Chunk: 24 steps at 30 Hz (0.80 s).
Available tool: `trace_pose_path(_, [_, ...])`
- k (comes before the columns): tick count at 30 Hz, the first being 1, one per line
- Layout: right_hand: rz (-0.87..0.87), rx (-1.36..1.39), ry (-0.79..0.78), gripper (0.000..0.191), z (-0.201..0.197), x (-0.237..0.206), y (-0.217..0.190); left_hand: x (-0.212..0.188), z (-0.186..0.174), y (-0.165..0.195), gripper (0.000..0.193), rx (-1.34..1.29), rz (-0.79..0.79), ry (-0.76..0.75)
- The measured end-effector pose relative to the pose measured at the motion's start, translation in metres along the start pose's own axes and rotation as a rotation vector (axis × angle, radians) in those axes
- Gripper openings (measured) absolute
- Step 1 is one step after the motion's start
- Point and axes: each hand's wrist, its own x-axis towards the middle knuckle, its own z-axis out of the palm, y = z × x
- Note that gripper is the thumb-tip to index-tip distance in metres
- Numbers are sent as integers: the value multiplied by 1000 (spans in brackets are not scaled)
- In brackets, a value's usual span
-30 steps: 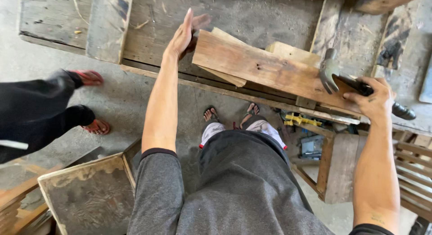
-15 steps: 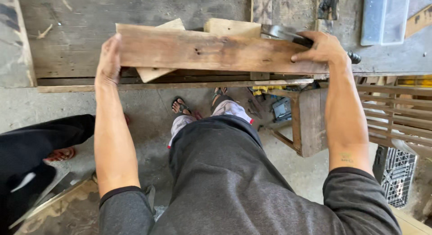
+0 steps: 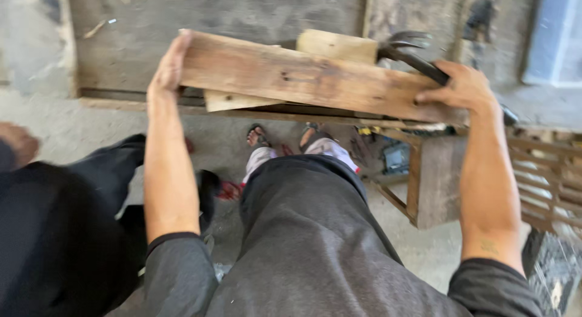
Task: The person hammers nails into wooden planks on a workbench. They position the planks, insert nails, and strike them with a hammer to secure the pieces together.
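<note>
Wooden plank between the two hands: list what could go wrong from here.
1. The right hand grips both the claw hammer and the plank; either might slip.
2. Loose wood pieces lie stacked with the plank and could slide off toward the sandalled feet below.
3. Another person's dark-clothed leg stands close on the left and could be struck.

Soft daylight, motion blur throughout

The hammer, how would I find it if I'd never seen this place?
Start at the long brown wooden plank that both hands carry in front of the workbench. Go to its end under the right hand. The hammer lies there under that hand: the only dark metal thing, its curved claw poking out beyond the plank.
</note>
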Motion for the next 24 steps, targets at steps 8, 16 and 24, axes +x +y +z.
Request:
trace_pose_path(8, [169, 141, -40, 79, 5, 1, 11, 12, 8, 17, 112, -313, -51, -108])
trace_pose_path(16, [17, 207, 85, 78, 13, 5, 14, -85, 15, -22, 86, -233, 559, 401])
trace_pose_path(24, [-141, -35, 137, 105, 8, -5, 0, -149, 136, -52, 148, 361, 504, 687])
